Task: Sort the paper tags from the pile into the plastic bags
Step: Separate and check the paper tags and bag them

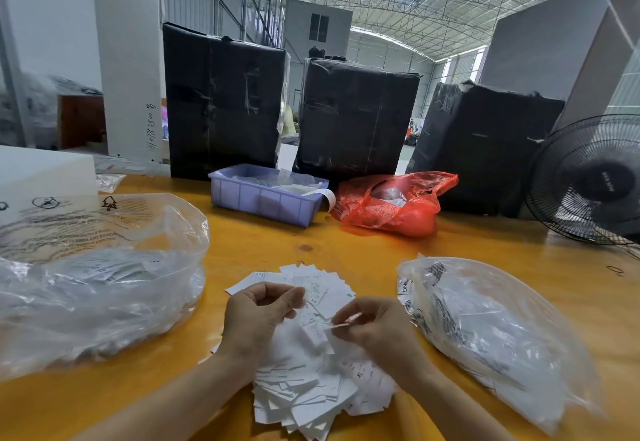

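Our yellow table [311, 232] carries two clear plastic bags, the left bag [104, 284] and the right bag [502, 336], flanking the pile of paper tags [311, 388], probably so each size drops to its own side. Both already hold tags. Behind stand three black-wrapped bales [225, 101], one lilac bin [266, 198] and one red bag [391, 205]. Our left hand [258, 316] pinches an XS tag [317, 293] over the pile; our right hand [374, 326] pinches another tag [320, 328], likely to read it.
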`<state>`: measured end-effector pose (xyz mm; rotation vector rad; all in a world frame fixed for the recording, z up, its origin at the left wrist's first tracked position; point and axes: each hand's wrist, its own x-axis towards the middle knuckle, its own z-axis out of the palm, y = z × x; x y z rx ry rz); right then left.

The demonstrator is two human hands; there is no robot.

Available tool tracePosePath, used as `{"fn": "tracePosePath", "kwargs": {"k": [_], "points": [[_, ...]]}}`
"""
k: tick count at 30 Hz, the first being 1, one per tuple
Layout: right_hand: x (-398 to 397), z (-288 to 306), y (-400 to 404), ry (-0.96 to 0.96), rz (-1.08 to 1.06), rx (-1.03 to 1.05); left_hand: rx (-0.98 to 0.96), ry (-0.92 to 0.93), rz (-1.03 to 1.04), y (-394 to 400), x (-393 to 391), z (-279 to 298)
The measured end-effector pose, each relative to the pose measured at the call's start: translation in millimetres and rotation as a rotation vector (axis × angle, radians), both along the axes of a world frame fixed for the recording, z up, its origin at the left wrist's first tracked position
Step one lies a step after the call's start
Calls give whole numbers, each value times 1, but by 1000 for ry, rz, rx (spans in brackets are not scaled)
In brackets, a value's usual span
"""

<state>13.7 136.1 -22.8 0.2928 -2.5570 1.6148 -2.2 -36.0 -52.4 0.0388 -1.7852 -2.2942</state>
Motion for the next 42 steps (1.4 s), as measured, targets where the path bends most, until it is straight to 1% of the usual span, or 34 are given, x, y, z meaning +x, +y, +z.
{"fn": "tracePosePath", "kwargs": {"k": [4,6,7,10,15,19,21,25,27,31,35,42], "points": [[-1,7,3,107,31,-300,62,1,-17,0,-2,-1],[-3,6,5,126,63,-379,75,1,-34,2,-1,-1],[-3,6,5,146,71,-384,65,5,-42,2,0,0],[-2,6,4,197,75,-342,43,26,-62,4,2,1],[-4,6,3,153,17,-250,8,38,-69,5,3,1],[-4,8,5,86,0,-279,-9,38,-78,5,4,1],[-3,8,6,104,0,-289,-31,41,-78,6,5,2],[-4,10,8,169,-57,-270,-123,45,-74,7,8,4],[-4,13,9,169,-45,-262,-190,37,-76,7,9,4],[-4,16,10,208,-7,-117,-264,36,-86,7,12,4],[-3,15,8,239,9,3,-262,34,-95,8,13,5],[-4,16,10,316,1,47,-219,33,-105,8,12,4]]}}
